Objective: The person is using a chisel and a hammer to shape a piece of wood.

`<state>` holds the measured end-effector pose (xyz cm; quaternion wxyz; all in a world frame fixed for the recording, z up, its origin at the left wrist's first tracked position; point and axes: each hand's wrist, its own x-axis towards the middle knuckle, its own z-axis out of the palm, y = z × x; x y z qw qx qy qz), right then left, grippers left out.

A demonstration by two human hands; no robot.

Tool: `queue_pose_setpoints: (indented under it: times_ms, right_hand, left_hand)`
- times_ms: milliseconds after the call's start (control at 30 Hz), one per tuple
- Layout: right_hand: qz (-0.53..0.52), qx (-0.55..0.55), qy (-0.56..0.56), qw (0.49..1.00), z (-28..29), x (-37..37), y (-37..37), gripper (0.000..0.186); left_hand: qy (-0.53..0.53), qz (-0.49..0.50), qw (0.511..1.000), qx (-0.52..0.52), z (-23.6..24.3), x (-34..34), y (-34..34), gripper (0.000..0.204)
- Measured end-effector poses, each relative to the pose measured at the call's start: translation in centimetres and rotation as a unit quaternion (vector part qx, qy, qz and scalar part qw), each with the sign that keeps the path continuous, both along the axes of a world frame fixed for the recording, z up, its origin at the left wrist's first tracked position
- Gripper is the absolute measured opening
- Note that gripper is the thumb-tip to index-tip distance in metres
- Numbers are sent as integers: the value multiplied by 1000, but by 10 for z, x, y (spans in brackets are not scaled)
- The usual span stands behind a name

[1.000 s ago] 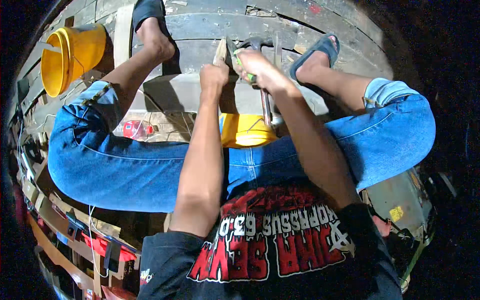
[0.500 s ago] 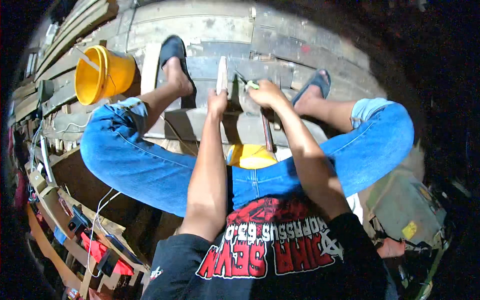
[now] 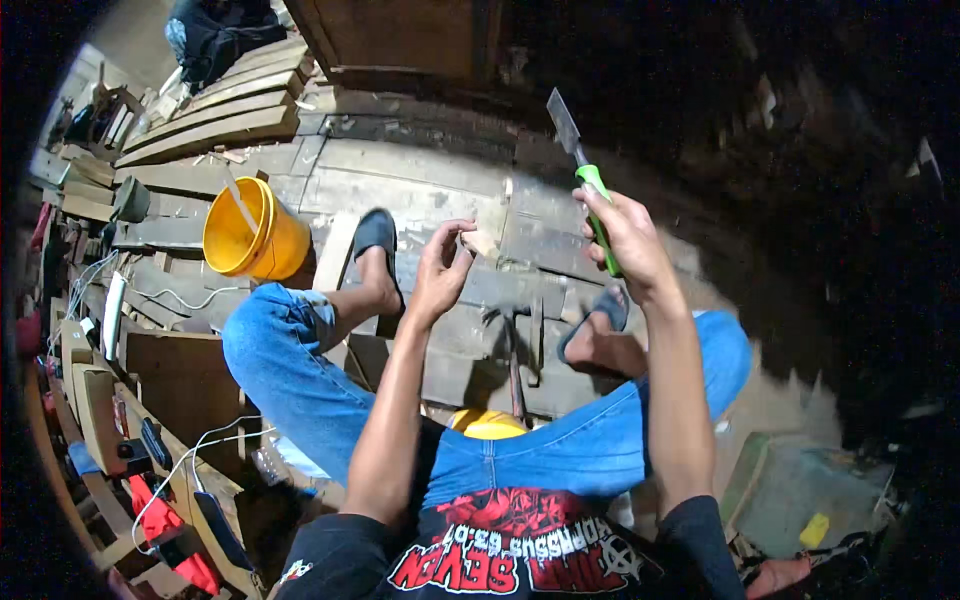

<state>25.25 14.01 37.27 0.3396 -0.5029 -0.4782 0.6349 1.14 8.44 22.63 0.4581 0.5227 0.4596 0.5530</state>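
Green-handled blade [image 3: 590, 178] aloft — the right hand [image 3: 634, 240] has lifted its closed grip right of upper centre, from low mid-frame a half-second earlier. The left hand [image 3: 438, 272] half-curls beside pale wood [image 3: 482, 243] near centre — its hold unclear — and work on it appears paused.

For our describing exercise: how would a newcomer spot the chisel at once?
From the jeans, look up and right to the right hand. The chisel is in its grip, blade pointing up the picture. Unlike the hammer lower down, it has a bright green handle.
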Motion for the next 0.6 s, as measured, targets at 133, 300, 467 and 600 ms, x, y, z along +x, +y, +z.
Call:
queue_pose_setpoints:
  times_ms: [133, 300, 467, 600]
  right_hand:
    - [57, 12, -47, 997, 30, 10, 11, 36]
    - [61, -27, -15, 998, 38, 3, 29, 31]
    - [28, -54, 42, 997, 35, -14, 37, 30]
    - [19, -46, 103, 993, 36, -17, 39, 34]
  left_hand:
    - [57, -47, 997, 20, 75, -17, 24, 35]
    - [92, -135, 979, 124, 172, -32, 57, 28]
    - [87, -185, 967, 151, 231, -20, 89, 37]
    - [-14, -191, 970, 149, 240, 1, 96, 34]
